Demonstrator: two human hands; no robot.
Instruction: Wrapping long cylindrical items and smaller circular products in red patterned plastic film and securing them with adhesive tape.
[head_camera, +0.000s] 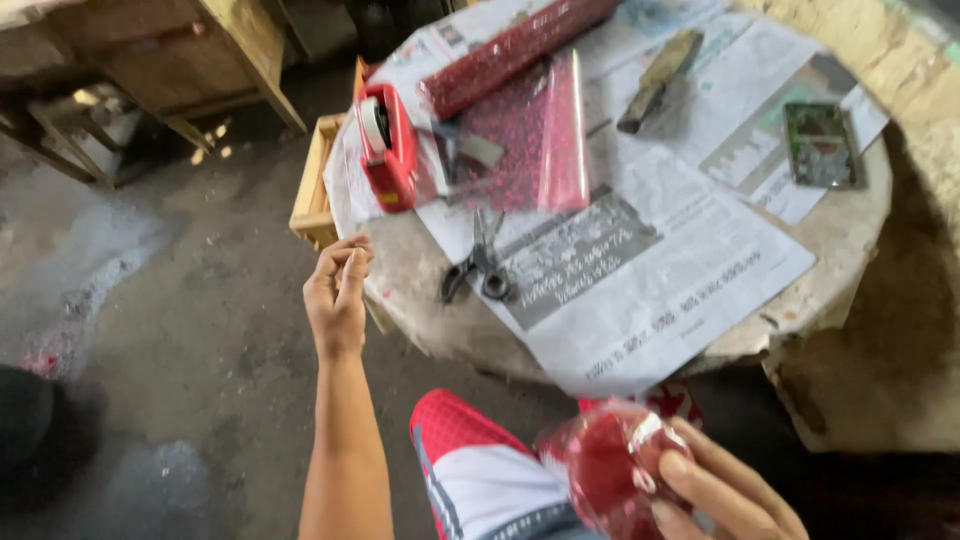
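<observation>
My right hand (725, 495) at the bottom right grips a round object wrapped in red patterned film (610, 470), held low near my lap. My left hand (338, 290) is raised beside the left edge of the round table (845, 215), fingers curled together with nothing visible in them. It is nearest the black scissors (482, 262) and the red tape dispenser (388, 148) on the table. A roll of red patterned film (515, 50) lies at the back, with a loose sheet of it (535, 140) spread out in front.
Newspaper sheets (650, 270) cover the table. A dark brush-like tool (658, 80) and a small green packet (820, 145) lie on the right. A wooden crate (312, 185) stands left of the table, wooden furniture (190, 60) at top left, concrete floor (170, 300) below.
</observation>
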